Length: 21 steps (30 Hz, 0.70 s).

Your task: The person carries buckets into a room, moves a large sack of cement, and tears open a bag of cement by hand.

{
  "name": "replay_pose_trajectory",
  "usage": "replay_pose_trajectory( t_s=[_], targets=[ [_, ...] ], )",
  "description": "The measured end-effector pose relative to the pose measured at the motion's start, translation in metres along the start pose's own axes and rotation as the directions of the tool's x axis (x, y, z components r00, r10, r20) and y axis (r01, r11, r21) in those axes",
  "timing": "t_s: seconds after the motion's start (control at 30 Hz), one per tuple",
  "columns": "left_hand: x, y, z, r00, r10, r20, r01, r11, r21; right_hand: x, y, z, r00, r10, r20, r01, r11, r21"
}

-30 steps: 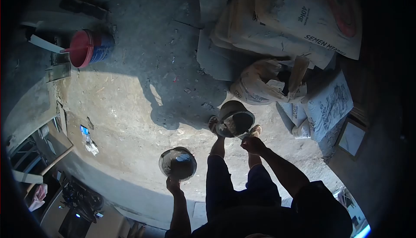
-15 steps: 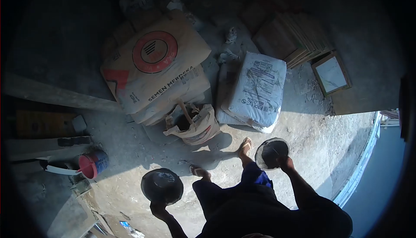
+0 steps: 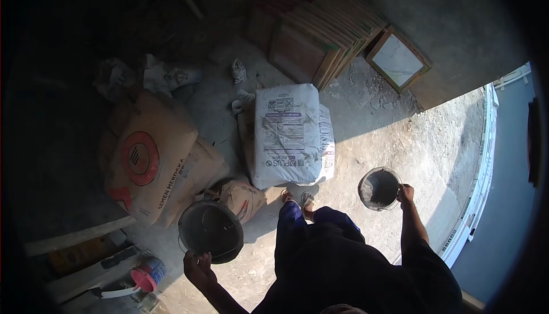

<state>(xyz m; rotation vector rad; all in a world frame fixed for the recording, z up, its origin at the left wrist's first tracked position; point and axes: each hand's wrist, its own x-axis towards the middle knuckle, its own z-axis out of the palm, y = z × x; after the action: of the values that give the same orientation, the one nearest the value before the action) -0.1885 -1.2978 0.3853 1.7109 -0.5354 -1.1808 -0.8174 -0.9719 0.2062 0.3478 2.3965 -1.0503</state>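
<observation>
My left hand (image 3: 199, 269) is closed at the near edge of a dark bucket (image 3: 210, 233), whose round mouth faces up at me. That bucket hangs beside an opened paper cement sack (image 3: 243, 198). Out to the right, my right hand (image 3: 406, 194) grips the edge of a second dark bucket (image 3: 379, 189), which shows grey smears inside. Whether each hand holds the rim or the handle, I cannot tell. Sunlit rough floor lies under the right bucket.
Brown cement bags (image 3: 154, 160) are stacked at left and white bags (image 3: 287, 134) ahead of my feet. Behind lean several framed panels (image 3: 320, 40) and a white-faced frame (image 3: 398, 61). A pink-mouthed pail (image 3: 147, 278) stands lower left. A blue-grey surface (image 3: 503, 188) borders the right.
My view has turned right, so the bags and panels sit further left. The left bucket is now beside the opened sack. The right bucket is held further out to my right.
</observation>
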Motion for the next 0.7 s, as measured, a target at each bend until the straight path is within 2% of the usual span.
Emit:
replay_pose_trajectory(
  t_s=[0.03,0.1,0.13,0.17,0.23,0.33,0.37,0.4,0.47,0.5,0.57,0.63,0.7],
  targets=[
    [0.003,0.002,0.027,0.997,-0.082,-0.003,0.082,0.994,-0.074,0.000,-0.004,-0.017,0.998,0.024,0.055,-0.032,0.988,0.151],
    [0.008,-0.003,0.069,0.988,-0.012,0.155,0.029,0.994,-0.108,-0.006,-0.008,-0.041,0.990,0.124,-0.070,-0.110,0.976,0.186],
    [0.017,0.001,0.092,0.982,-0.157,0.105,0.167,0.981,-0.099,-0.007,-0.003,-0.053,0.983,0.153,-0.102,-0.123,0.959,0.254],
    [0.013,0.006,0.117,0.976,-0.197,0.096,0.208,0.970,-0.122,-0.003,0.000,-0.063,0.975,0.182,-0.130,-0.132,0.936,0.327],
    [0.012,0.010,0.154,0.959,-0.221,0.179,0.254,0.949,-0.188,0.009,0.009,-0.079,0.949,0.270,-0.162,-0.164,0.864,0.475],
    [0.003,0.017,0.215,0.946,-0.187,0.265,0.253,0.937,-0.242,0.022,0.000,-0.081,0.926,0.330,-0.186,-0.186,0.823,0.537],
    [0.000,0.020,0.237,0.952,-0.181,0.246,0.243,0.937,-0.250,0.032,-0.005,-0.079,0.922,0.339,-0.188,-0.191,0.820,0.540],
    [-0.004,0.023,0.259,0.944,-0.169,0.283,0.244,0.936,-0.255,0.044,-0.014,-0.072,0.883,0.378,-0.279,-0.203,0.843,0.498],
    [-0.007,0.028,0.298,0.925,-0.148,0.350,0.251,0.930,-0.270,0.079,-0.019,-0.070,0.920,0.321,-0.225,-0.175,0.850,0.498],
    [-0.010,0.031,0.320,0.933,-0.131,0.334,0.231,0.931,-0.281,0.098,-0.026,-0.067,0.937,0.290,-0.192,-0.153,0.839,0.522],
    [-0.021,0.036,0.363,0.950,-0.143,0.277,0.219,0.938,-0.267,0.152,-0.029,-0.066,0.933,0.328,-0.147,-0.204,0.820,0.534],
    [-0.025,0.036,0.408,0.973,-0.118,0.199,0.171,0.945,-0.278,0.205,-0.037,-0.059,0.942,0.316,-0.109,-0.227,0.844,0.487],
    [-0.034,0.044,0.423,0.987,-0.146,0.060,0.156,0.966,-0.208,0.246,-0.057,-0.057,0.919,0.380,-0.102,-0.303,0.848,0.436]
  ],
)
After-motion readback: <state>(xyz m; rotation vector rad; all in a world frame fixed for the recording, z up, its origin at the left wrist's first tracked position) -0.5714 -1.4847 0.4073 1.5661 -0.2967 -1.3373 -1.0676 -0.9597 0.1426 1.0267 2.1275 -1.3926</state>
